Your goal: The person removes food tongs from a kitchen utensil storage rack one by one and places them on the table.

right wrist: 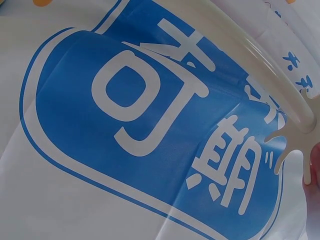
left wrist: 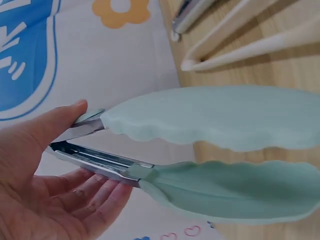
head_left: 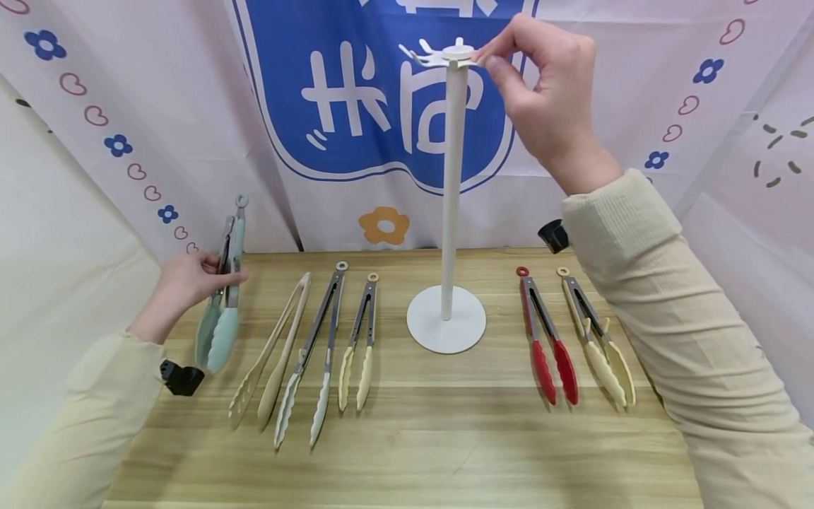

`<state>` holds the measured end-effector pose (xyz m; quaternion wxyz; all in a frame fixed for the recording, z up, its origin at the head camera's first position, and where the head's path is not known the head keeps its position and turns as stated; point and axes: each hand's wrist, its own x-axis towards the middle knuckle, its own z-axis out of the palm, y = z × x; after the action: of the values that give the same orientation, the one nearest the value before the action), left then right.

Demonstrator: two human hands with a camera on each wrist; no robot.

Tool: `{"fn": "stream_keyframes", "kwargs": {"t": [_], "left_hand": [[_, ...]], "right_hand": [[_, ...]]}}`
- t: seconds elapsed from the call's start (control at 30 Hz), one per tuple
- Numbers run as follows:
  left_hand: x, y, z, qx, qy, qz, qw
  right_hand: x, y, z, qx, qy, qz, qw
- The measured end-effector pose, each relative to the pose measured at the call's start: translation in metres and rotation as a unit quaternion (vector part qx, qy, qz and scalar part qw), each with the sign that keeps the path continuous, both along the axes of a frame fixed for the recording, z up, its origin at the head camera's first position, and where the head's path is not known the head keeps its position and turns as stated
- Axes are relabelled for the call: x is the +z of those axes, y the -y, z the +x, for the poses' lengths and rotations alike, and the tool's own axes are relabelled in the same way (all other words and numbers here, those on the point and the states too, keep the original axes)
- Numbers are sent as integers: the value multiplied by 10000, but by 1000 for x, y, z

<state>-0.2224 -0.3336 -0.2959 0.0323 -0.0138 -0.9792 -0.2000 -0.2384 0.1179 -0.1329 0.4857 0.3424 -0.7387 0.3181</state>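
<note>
At the left of the head view, my left hand (head_left: 187,283) grips the metal arms of mint-green tongs (head_left: 224,338), held up with the scalloped heads down. In the left wrist view the thumb lies on one arm of the tongs (left wrist: 215,117) and the fingers on the other; the heads are spread apart. A white stand (head_left: 452,191) rises from a round base, with a hooked rack (head_left: 432,58) on top. My right hand (head_left: 552,99) pinches the right side of that rack between thumb and forefinger. The right wrist view catches only a fingertip beside the rack (right wrist: 300,132).
On the wooden table (head_left: 445,452), left of the stand, lie beige tongs (head_left: 272,396), long white-tipped tongs (head_left: 321,406) and pale-yellow tongs (head_left: 364,375). Red tongs (head_left: 564,371) and cream tongs (head_left: 603,367) lie to its right. A printed cloth (head_left: 356,162) hangs behind.
</note>
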Motion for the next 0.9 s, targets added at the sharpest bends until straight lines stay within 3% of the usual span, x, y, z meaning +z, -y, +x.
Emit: {"fn": "stream_keyframes", "kwargs": {"t": [0.17, 0.4, 0.73, 0.9], "left_hand": [[-11, 10, -1, 23, 569, -41, 9984], [-26, 16, -2, -14, 1549, -170, 9878], [-47, 16, -3, -14, 2055, -247, 9783], [-54, 14, -2, -15, 2023, -148, 9792]], "right_hand": [[0, -1, 1, -22, 15, 68, 10000], [-1, -4, 1, -85, 32, 149, 9998], [-1, -3, 1, -97, 39, 81, 9999], [-1, -3, 1, -95, 27, 170, 9998]]}}
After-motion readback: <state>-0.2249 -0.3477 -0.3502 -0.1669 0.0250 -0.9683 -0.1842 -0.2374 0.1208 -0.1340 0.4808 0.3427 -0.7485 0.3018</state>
